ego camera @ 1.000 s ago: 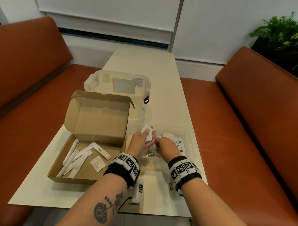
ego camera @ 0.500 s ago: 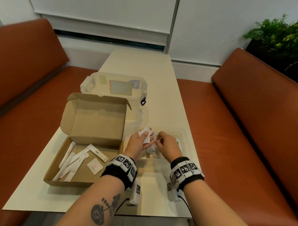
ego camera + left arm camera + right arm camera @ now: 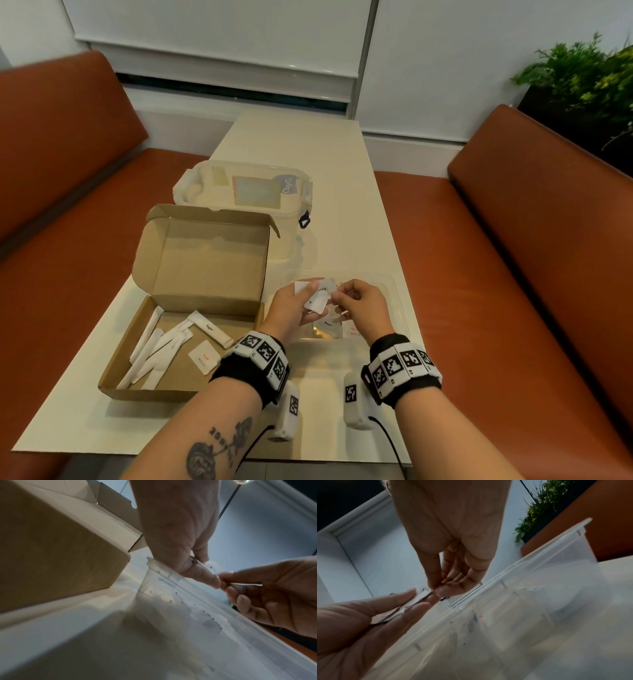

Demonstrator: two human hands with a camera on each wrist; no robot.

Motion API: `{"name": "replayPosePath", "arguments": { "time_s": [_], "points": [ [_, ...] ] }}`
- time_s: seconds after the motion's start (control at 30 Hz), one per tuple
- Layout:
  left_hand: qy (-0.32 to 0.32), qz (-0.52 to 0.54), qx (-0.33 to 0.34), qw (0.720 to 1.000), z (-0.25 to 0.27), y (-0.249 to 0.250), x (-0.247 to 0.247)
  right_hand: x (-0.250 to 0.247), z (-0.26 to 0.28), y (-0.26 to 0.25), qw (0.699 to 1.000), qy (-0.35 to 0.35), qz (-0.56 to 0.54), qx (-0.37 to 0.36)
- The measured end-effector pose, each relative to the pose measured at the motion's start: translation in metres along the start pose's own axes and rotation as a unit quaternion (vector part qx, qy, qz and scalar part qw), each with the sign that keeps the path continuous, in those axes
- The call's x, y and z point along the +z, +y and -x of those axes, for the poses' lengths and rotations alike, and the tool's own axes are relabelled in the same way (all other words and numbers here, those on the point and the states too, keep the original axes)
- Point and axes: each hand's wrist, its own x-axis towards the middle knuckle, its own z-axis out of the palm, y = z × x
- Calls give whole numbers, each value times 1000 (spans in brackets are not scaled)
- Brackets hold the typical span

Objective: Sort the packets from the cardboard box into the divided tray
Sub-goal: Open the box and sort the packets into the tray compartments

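Between two rust-brown upholstered benches [image 3: 548, 260], a person is sorting at a narrow cream table [image 3: 342, 212] with a smooth, faintly glossy top. Compared with a second ago, both hands are sitting higher above the clear plastic divided tray [image 3: 399, 301]: the right hand [image 3: 363, 305], then down inside the tray, is now meeting the left. The left hand [image 3: 291, 308] is gripping a small fan of flat, square white paper packets [image 3: 317, 294] between thumb and fingers, while the right hand's thumb and forefinger are pinching the edge of one packet in that fan. Two more printed packets are lying in the tray's near compartments, beneath the hands.

At 9 o'clock from the hands, the corrugated cardboard box [image 3: 205, 260] is standing with its lid upright; inside, long white stick packets [image 3: 157, 346] are lying in a loose heap beside one square sachet [image 3: 203, 358] with red print. At 11 o'clock, behind the box, a translucent lidded plastic container [image 3: 246, 188] is resting. Green foliage [image 3: 582, 75] is filling the 2 o'clock corner.
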Motion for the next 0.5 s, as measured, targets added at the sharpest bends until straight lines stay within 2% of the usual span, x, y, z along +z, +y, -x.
{"name": "replayPosePath", "arguments": {
  "time_s": [0.17,0.33,0.5],
  "points": [
    [-19,-24,-10,999,3,2,-1,-3,-1,5,1000,17,6,7],
    [-23,-74,-7,997,8,5,1,-8,0,8,1000,3,26,10],
    [-40,-132,-7,990,8,5,3,-13,-3,2,999,20,44,-18]
  ]
}}
